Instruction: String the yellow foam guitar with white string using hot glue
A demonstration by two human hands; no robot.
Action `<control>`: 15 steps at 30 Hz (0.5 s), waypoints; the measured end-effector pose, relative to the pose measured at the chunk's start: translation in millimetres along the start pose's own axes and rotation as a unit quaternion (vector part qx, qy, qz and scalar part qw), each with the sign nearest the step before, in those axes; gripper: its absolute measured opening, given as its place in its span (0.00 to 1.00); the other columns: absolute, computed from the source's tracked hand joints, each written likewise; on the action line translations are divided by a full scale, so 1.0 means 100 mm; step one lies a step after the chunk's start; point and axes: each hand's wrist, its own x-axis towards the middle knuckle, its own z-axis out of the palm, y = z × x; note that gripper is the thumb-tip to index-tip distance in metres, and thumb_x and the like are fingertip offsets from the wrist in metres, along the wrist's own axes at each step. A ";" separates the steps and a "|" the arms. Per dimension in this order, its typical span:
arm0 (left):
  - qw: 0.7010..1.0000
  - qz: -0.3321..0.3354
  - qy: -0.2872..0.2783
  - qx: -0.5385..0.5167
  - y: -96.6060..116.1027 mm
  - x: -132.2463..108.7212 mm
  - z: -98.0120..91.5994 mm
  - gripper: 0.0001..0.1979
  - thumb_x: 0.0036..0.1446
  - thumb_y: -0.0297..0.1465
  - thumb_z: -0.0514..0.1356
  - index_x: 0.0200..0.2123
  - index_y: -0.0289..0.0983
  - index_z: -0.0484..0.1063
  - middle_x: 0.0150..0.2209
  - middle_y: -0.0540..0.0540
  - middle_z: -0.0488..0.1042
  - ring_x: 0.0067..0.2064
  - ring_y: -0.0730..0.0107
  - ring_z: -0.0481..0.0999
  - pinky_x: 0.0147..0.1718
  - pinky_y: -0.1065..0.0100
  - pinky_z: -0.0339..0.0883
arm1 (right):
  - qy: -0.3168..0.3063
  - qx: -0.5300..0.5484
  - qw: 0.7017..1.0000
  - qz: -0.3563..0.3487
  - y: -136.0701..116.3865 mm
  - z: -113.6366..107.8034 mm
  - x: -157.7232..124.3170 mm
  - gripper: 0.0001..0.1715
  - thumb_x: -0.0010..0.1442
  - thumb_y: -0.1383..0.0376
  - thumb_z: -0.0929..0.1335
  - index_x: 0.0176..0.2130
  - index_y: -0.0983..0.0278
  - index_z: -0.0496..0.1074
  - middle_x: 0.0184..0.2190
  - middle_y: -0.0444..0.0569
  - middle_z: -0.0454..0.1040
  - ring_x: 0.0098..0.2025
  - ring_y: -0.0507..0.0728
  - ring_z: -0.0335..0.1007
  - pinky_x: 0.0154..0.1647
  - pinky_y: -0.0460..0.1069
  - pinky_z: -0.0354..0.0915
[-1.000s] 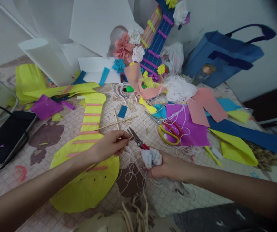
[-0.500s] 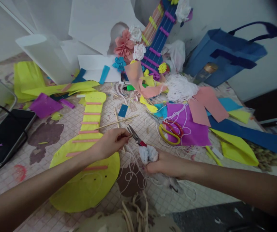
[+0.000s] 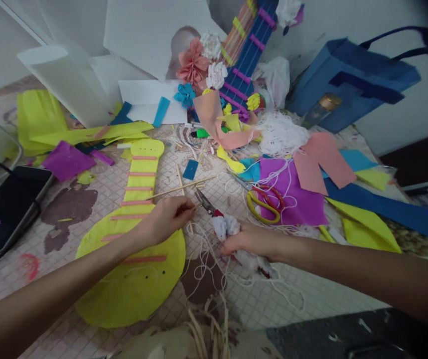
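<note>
One cluttered table point(image 3: 57, 244) with a tile-patterned surface fills most of the view, a pale wall point(image 3: 314, 20) rising behind it. At the back right, against that wall, stands a blue bag point(image 3: 370, 94) with dark handles. A yellow guitar-shaped piece point(image 3: 131, 294) lies flat at centre left, banded with pinkish strips and partly covered by the left forearm. Farther back leans a blue guitar-shaped piece point(image 3: 241, 65) trimmed with purple strips, and a purple sheet point(image 3: 303, 204) is spread to the right of centre.

The right hand point(image 3: 251, 239) is closed around the wrapped, whitish handles of a dark-tipped tool point(image 3: 208, 204), whose tip points away to the left. Scissors point(image 3: 262, 212) with yellow and red handles rest beyond it, overlapping the purple sheet. The left hand point(image 3: 171, 217) hovers over the yellow piece's upper right edge, thumb and fingers pinched together. Thin sticks point(image 3: 176, 188) cross just past its knuckles.

Smallest is the slim piece point(image 3: 198, 205) protruding from that pinch beside the tool's tip; whether they touch, I cannot tell.
</note>
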 end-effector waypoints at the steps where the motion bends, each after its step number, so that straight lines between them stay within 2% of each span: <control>1: 1.000 0.000 0.001 0.001 -0.01 0.00 0.00 0.12 0.57 0.32 0.52 0.33 0.33 0.74 0.28 0.47 0.74 0.28 0.72 0.68 0.28 0.72 0.59 | -0.005 0.002 1.000 0.005 0.00 -0.01 0.01 0.07 0.38 0.72 0.67 0.23 0.64 0.66 0.19 0.39 0.66 0.22 0.48 0.60 0.21 0.43 0.56; 9: 0.999 0.028 0.016 0.035 -0.05 0.01 0.02 0.10 0.57 0.29 0.53 0.33 0.33 0.74 0.27 0.49 0.74 0.28 0.73 0.69 0.28 0.73 0.59 | -0.012 -0.027 0.999 0.043 -0.01 -0.04 0.02 0.06 0.39 0.71 0.69 0.22 0.64 0.67 0.18 0.40 0.66 0.21 0.48 0.59 0.20 0.43 0.55; 12: 0.997 0.045 0.034 0.056 -0.03 0.00 0.02 0.09 0.57 0.26 0.53 0.32 0.33 0.73 0.27 0.48 0.74 0.29 0.72 0.69 0.29 0.72 0.59 | 0.005 -0.035 0.997 0.062 0.00 -0.05 0.04 0.08 0.39 0.70 0.69 0.26 0.64 0.69 0.20 0.41 0.69 0.23 0.49 0.63 0.21 0.43 0.58; 15: 0.993 0.072 0.060 0.069 -0.02 0.01 0.02 0.08 0.57 0.24 0.53 0.33 0.33 0.73 0.29 0.47 0.74 0.31 0.71 0.71 0.31 0.72 0.60 | 0.036 -0.039 0.997 0.056 0.00 -0.03 0.04 0.09 0.38 0.71 0.69 0.26 0.64 0.68 0.19 0.40 0.68 0.22 0.49 0.63 0.20 0.43 0.58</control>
